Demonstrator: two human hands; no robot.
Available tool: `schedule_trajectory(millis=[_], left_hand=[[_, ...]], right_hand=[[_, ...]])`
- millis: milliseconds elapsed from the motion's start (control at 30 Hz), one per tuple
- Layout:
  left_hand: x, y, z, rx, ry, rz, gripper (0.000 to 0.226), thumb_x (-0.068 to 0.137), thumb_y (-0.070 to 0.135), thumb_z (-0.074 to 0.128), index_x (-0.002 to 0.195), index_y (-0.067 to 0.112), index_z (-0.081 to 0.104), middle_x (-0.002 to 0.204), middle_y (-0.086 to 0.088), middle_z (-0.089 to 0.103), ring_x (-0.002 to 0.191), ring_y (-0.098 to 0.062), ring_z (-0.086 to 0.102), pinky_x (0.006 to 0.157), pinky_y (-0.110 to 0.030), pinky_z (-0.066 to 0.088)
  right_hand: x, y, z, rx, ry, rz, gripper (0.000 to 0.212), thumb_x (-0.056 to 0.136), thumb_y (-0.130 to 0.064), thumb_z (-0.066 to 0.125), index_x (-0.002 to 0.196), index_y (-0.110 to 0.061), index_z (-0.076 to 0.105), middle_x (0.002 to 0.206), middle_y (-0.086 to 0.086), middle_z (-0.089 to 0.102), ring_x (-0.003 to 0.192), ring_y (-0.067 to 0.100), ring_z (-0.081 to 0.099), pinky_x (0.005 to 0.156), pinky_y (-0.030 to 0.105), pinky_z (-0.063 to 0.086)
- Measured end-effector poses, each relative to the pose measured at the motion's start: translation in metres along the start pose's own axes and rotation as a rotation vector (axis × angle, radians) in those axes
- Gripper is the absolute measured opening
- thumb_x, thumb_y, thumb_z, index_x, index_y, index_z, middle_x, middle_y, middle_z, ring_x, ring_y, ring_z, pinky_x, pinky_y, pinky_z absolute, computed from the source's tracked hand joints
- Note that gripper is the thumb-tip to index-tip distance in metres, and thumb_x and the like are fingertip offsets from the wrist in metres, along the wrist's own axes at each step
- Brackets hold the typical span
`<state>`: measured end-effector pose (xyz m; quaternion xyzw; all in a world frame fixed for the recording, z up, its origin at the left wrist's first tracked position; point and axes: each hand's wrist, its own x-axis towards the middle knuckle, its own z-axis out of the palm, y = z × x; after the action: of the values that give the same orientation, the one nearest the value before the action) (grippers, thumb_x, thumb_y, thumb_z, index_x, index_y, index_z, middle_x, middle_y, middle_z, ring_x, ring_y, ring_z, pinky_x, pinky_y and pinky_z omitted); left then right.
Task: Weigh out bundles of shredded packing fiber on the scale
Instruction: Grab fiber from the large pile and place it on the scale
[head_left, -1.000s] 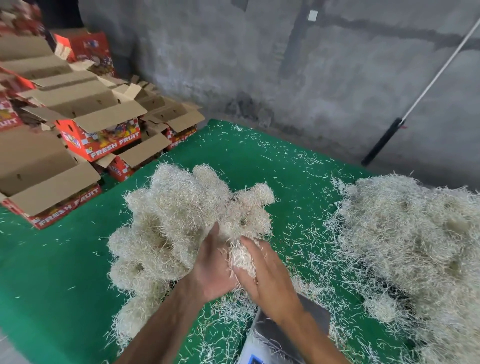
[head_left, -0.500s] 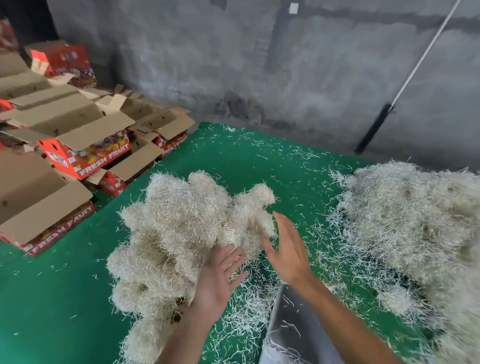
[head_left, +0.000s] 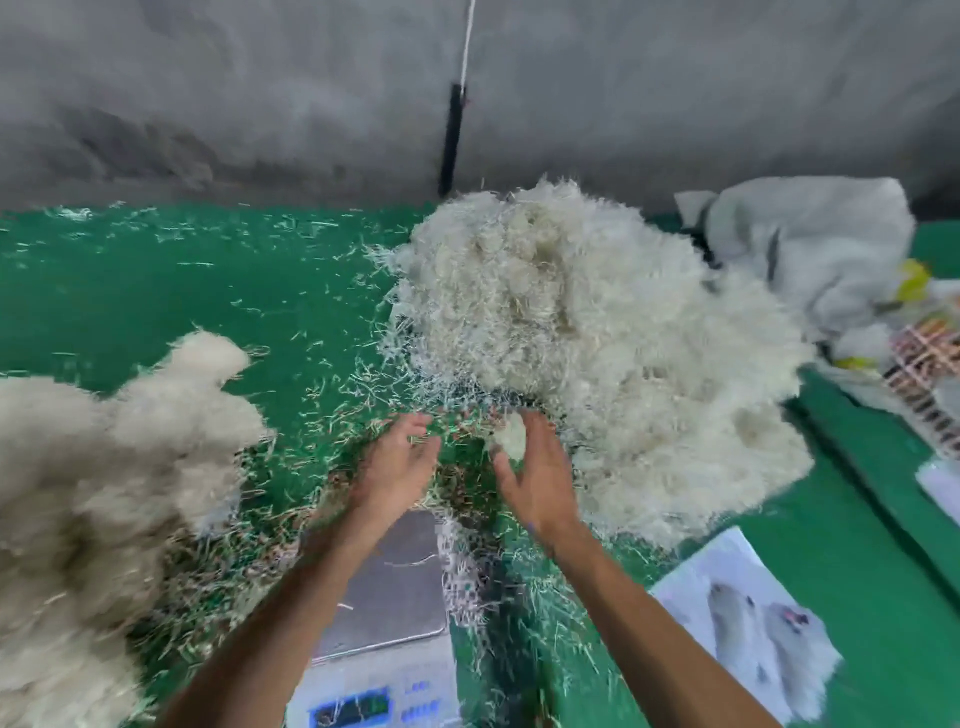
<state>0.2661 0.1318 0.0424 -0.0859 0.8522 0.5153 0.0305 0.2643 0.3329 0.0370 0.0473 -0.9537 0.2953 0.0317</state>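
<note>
The big fluffy heap of pale shredded packing fiber (head_left: 597, 353) lay on the green bench (head_left: 156, 291), right of the flat grey metal scale (head_left: 389, 587). The right hand (head_left: 535, 478) pinched a small tuft at the heap's near edge. The left hand (head_left: 395, 467) hung empty, fingers loosely spread.

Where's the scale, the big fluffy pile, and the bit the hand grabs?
scale (head_left: 395, 587): head view, bare metal pan.
big pile (head_left: 597, 332): head view, its middle.
small tuft (head_left: 511, 435): head view, by right hand fingers.
</note>
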Motion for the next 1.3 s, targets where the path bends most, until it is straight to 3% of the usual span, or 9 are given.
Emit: schedule_trajectory(millis=[133, 367, 467, 567, 667, 800, 1033, 1167, 1300], left_hand=[[0.043, 0.034, 0.048, 0.091, -0.096, 0.058, 0.045, 0.098, 0.030, 0.061, 0.141, 0.028, 0.049, 0.142, 0.001, 0.053, 0.094, -0.016, 0.068, 0.072, -0.033, 0.062], [0.168, 0.117, 0.090, 0.221, 0.041, 0.274, 0.074, 0.090, 0.041, 0.068, 0.152, 0.036, 0.028, 0.157, 0.004, 0.028, 0.140, -0.017, 0.037, 0.112, -0.048, 0.039], [0.228, 0.150, 0.097, 0.417, 0.099, 0.440, 0.102, 0.083, 0.050, 0.074, 0.158, 0.028, 0.009, 0.165, 0.002, 0.010, 0.149, -0.024, 0.018, 0.113, -0.045, 0.031], [0.269, 0.165, 0.108, 0.678, 0.041, 0.563, 0.121, 0.076, 0.045, 0.083, 0.159, 0.022, -0.002, 0.159, -0.010, 0.031, 0.138, -0.029, 0.041, 0.108, -0.047, 0.041], [0.285, 0.162, 0.116, 0.676, -0.017, 0.541, 0.110, 0.082, 0.032, 0.081, 0.159, 0.019, 0.004, 0.125, -0.012, 0.062, 0.097, -0.023, 0.063, 0.078, -0.036, 0.053], [0.282, 0.143, 0.101, 0.492, 0.015, 0.569, 0.065, 0.090, 0.011, 0.070, 0.148, 0.014, 0.042, 0.135, -0.008, 0.055, 0.125, -0.023, 0.051, 0.108, -0.033, 0.043], [0.242, 0.144, 0.062, 0.719, 0.026, 0.289, 0.071, 0.093, 0.030, 0.066, 0.153, 0.017, 0.032, 0.158, -0.008, 0.023, 0.145, -0.027, 0.020, 0.117, -0.047, 0.029], [0.186, 0.175, 0.019, 0.257, 0.112, 0.221, 0.069, 0.084, 0.005, 0.071, 0.145, 0.019, 0.044, 0.142, -0.004, 0.040, 0.131, -0.022, 0.039, 0.109, -0.032, 0.040], [0.101, 0.191, -0.038, -0.628, 0.076, -0.051, 0.038, 0.099, 0.013, 0.055, 0.137, 0.015, 0.052, 0.137, -0.018, 0.056, 0.101, -0.019, 0.059, 0.071, -0.019, 0.053]], right_hand=[[0.038, 0.041, -0.025, -0.054, 0.045, 0.035, 0.060, 0.107, -0.043, 0.050, 0.157, -0.014, 0.033, 0.151, 0.012, 0.050, 0.136, 0.028, 0.048, 0.114, 0.044, 0.039], [0.168, 0.054, -0.081, -0.140, 0.353, -0.157, 0.054, 0.105, -0.035, 0.059, 0.151, -0.010, 0.047, 0.162, 0.018, 0.037, 0.148, 0.033, 0.038, 0.120, 0.050, 0.034], [0.229, 0.053, -0.102, -0.287, 0.315, -0.128, 0.076, 0.103, -0.048, 0.055, 0.163, -0.014, 0.023, 0.172, 0.016, 0.009, 0.158, 0.034, 0.016, 0.127, 0.051, 0.020], [0.266, 0.061, -0.101, -0.357, 0.260, -0.092, 0.091, 0.102, -0.054, 0.053, 0.166, -0.016, 0.002, 0.173, 0.015, -0.007, 0.159, 0.033, 0.006, 0.128, 0.048, 0.016], [0.275, 0.073, -0.095, -0.267, 0.282, -0.093, 0.087, 0.103, -0.047, 0.055, 0.165, -0.010, 0.007, 0.171, 0.017, 0.012, 0.155, 0.033, 0.022, 0.125, 0.046, 0.026], [0.279, 0.083, -0.100, -0.167, 0.296, -0.034, 0.080, 0.095, -0.041, 0.072, 0.155, -0.007, 0.032, 0.120, 0.015, 0.066, 0.109, 0.033, 0.062, 0.095, 0.046, 0.054], [0.256, 0.018, -0.141, 0.085, 0.443, -0.205, 0.041, 0.100, -0.031, 0.063, 0.132, -0.006, 0.057, 0.107, 0.001, 0.055, 0.098, 0.019, 0.050, 0.081, 0.035, 0.044], [0.210, -0.063, -0.163, 0.347, 0.471, -0.436, 0.034, 0.102, -0.024, 0.058, 0.132, -0.009, 0.058, 0.115, 0.004, 0.061, 0.105, 0.019, 0.056, 0.089, 0.038, 0.048], [0.147, -0.129, -0.165, 0.798, 0.274, -0.210, 0.067, 0.091, -0.052, 0.053, 0.147, -0.017, 0.043, 0.112, -0.001, 0.065, 0.100, 0.016, 0.061, 0.083, 0.038, 0.056]])
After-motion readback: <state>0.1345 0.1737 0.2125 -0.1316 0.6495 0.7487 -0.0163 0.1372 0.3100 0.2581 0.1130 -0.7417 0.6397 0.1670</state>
